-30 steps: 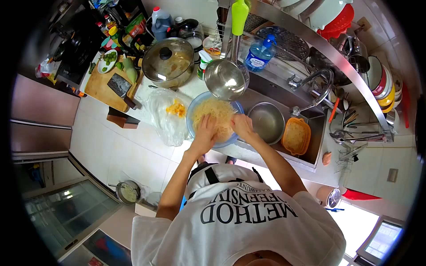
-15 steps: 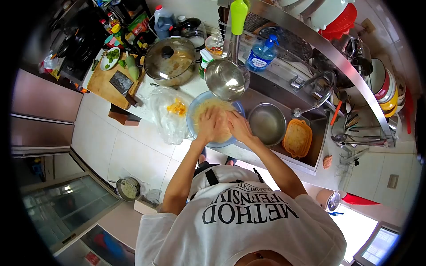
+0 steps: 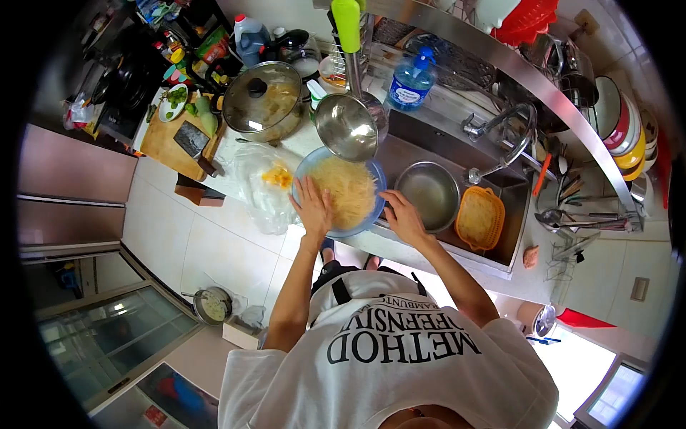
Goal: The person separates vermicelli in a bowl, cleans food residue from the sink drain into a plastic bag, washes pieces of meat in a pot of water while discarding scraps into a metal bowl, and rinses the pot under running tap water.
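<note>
A translucent blue bowl (image 3: 381, 174) sits at the counter's edge, filled with pale yellow thin shreds (image 3: 344, 191). My left hand (image 3: 313, 209) lies over the bowl's left side, fingers spread, the fingertips by the rim and the shreds. At the right rim is my right hand (image 3: 406, 218), its fingers apart and slightly bent, with the tips touching or very near the edge. Neither hand has anything lifted in it. A clear plastic bag (image 3: 266, 205) with orange-yellow pieces (image 3: 277, 176) lies left of the bowl. The ladle (image 3: 348, 127) hangs above the bowl's far edge.
Right of the bowl, the sink (image 3: 513, 227) holds a metal basin (image 3: 427, 194) and an orange basket (image 3: 480, 218). A lidded pot (image 3: 263, 104), a cutting board (image 3: 166, 143) with a cleaver (image 3: 191, 138), and a blue bottle (image 3: 411, 84) stand beyond. The metal rack (image 3: 525, 68) overhangs the sink.
My hands were together in the shreds and have moved apart, the left one to the bowl's left side and the right one to its right rim. More of the shreds shows.
</note>
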Motion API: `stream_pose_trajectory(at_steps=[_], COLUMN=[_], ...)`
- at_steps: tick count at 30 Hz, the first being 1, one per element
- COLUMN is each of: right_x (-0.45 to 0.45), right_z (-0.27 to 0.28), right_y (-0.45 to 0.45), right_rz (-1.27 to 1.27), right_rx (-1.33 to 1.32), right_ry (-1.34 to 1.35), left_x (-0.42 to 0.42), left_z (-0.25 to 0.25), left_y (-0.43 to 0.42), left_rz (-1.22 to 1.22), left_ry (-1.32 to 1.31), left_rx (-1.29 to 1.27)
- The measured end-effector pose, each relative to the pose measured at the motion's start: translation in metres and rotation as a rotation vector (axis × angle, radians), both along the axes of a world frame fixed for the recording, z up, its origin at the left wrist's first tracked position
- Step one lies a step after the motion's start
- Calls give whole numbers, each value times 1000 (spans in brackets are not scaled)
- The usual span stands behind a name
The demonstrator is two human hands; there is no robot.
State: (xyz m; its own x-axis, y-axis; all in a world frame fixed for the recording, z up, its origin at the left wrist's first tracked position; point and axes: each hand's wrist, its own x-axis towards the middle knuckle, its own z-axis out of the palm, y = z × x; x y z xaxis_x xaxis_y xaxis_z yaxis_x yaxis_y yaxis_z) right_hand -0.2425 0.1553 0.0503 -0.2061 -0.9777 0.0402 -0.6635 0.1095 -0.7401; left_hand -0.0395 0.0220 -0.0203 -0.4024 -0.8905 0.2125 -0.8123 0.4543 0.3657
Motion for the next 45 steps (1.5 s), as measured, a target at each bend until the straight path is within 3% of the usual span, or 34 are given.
stream_pose_trajectory(at_steps=[3, 6, 9, 11, 14, 17, 20, 25, 27, 29, 32, 37, 41, 45], right_x=[-16, -50, -93, -122, -157, -170, -172, -177, -173, -173, -162, -156, -137, -115], right_z=[-1, -40, -102, -151, -202, -203, -204, -306, -350, -431, -370, -357, -305, -296], right_y=[22, 48, 74, 88, 90, 73, 67, 56, 50, 49, 30, -2, -21, -25], right_rz=[-34, -81, -159, -232, -319, -453, -760, -164, -61, 31, -43, -203, -484, -502], right_rx=[13, 25, 275, 494, 533, 646, 790, 1090, 1161, 1302, 1088, 882, 547, 393], right_ry=[0, 100, 118, 121, -139, -196, -626, 293, 544, 913, 696, 497, -59, -172], left_x=[5, 4, 2, -9, -25, -35, -37, -25, -20, -18, -16, -19, -22, -28], left_z=[-1, 1, 22, 38, 63, 72, 77, 85, 84, 88, 84, 73, 69, 79], left_y=[-12, -29, -34, -25, -11, 13, 35, 59, 62, 63, 61, 58, 52, 48], left_rz=[-142, -192, -144, -138, -175, -169, -142, -106, -83, -61, -54, -59, -84, -109], left_ry=[132, 226, 228, 244, 268, 292, 336, 345, 353, 366, 351, 383, 392, 341], left_rx=[131, 383, 62, -8, -19, 29, 88, 132, 152, 184, 160, 171, 170, 148])
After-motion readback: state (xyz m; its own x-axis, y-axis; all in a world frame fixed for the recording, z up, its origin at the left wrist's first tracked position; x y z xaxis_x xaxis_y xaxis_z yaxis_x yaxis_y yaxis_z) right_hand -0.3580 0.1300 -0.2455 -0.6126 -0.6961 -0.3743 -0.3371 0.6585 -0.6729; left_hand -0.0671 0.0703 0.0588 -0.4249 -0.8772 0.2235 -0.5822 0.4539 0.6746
